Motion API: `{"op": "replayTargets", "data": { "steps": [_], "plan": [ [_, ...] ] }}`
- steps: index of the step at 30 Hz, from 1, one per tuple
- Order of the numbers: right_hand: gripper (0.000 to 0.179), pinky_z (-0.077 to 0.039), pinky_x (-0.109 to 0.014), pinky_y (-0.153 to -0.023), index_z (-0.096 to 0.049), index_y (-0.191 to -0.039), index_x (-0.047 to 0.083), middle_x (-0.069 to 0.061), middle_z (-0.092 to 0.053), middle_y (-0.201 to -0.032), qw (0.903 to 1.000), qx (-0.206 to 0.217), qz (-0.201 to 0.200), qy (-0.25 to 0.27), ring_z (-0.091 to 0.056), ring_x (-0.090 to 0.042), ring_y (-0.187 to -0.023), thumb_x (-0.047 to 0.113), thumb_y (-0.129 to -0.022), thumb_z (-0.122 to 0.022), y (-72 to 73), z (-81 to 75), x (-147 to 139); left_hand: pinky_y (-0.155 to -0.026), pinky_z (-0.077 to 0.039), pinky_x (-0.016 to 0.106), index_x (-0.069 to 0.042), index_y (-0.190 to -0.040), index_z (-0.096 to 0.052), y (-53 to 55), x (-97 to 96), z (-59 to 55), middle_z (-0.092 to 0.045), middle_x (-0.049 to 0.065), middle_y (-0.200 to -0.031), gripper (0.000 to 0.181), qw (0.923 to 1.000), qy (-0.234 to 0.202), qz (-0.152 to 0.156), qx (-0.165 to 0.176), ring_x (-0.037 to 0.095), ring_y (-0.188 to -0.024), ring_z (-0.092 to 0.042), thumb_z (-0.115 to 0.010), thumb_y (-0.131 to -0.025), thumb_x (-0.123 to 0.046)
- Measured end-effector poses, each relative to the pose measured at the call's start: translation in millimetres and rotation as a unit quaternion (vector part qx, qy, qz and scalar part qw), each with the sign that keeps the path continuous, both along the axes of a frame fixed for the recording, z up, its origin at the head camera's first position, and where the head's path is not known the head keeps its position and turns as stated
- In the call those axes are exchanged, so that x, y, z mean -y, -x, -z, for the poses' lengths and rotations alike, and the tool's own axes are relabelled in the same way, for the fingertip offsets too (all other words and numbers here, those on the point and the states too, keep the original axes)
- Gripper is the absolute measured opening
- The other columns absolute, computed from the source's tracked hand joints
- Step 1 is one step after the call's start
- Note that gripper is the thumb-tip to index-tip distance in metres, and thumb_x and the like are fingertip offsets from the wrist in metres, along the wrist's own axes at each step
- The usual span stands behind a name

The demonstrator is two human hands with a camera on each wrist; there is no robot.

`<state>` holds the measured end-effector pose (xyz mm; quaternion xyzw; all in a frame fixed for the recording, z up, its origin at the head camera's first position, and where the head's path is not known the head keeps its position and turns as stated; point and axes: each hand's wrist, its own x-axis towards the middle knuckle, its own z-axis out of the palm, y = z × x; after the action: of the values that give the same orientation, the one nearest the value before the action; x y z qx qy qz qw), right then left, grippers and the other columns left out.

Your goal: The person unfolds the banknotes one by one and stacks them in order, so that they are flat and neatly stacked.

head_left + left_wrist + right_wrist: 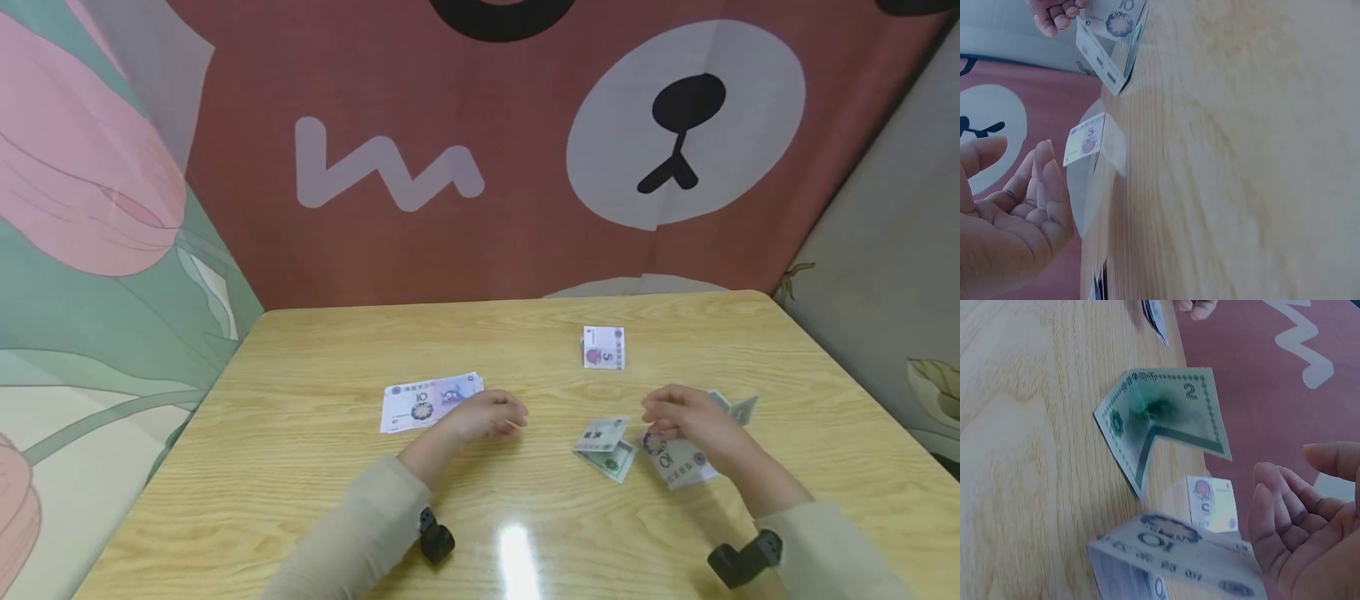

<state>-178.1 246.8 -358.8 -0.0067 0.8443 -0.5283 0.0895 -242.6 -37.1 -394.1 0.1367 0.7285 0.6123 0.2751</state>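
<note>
At the left of the worktop (pixel 300 375) lies a flat pile of notes (pixel 427 402), with "10" printed on the top one. Its edges nearly agree, so I think the notes are laid together as one group. Just beside its right end is the left hand (pixel 487 414), palm turned inward, fingers loosely bent and grasping nothing; whether it touches the pile, I cannot tell.

Near the middle stands a green folded note (pixel 602 435). Its crease probably makes one flap rise above the other. Behind it, well apart from both hands, is a folded five-note (pixel 604 347), which seems to stand partly up for the same reason.

More to the right, the right hand (pixel 693 421) is also relaxed, with nothing grasped. It hangs above a folded ten-note (pixel 678 462); perhaps it is so placed because this note is nearest. Behind this hand a grey-green note (pixel 744 408) shows, partly hidden.

Counted, there are two hands, one pile, one green note in the middle, one five-note, one separate ten-note, and at least one grey-green note behind. The pile has more than one sheet, but how many cannot be told.
</note>
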Motion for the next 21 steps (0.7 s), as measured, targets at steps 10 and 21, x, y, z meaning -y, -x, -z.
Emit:
{"op": "replayTargets", "data": {
  "steps": [10,21],
  "plan": [
    [0.047,-0.047,-0.027,-0.071,-0.037,-0.116,-0.013,-0.017,-0.053,-0.100,0.9989,-0.015,0.036,-0.027,-0.055,-0.017,-0.084,0.027,-0.092,-0.040,-14.6,-2.0,-20.0,-0.074,-0.048,0.034,0.009,-0.099,-0.054,-4.8,-17.2,1.8,-0.058,0.006,-0.084,0.026,0.9999,-0.005,0.015,-0.001,0.032,-0.086,-0.057,-0.051,-0.083,-0.012],
    [0.047,-0.047,-0.025,-0.070,-0.038,-0.115,-0.012,-0.019,-0.053,-0.102,0.9966,-0.031,0.058,-0.049,-0.054,-0.013,-0.081,0.028,-0.091,-0.042,-24.4,1.8,-37.0,-0.076,-0.047,0.034,0.004,-0.097,-0.056,-8.2,-35.3,0.2,-0.059,0.010,-0.087,0.024,0.9996,-0.004,0.023,0.012,0.029,-0.086,-0.057,-0.052,-0.084,-0.016]
  ]
}}
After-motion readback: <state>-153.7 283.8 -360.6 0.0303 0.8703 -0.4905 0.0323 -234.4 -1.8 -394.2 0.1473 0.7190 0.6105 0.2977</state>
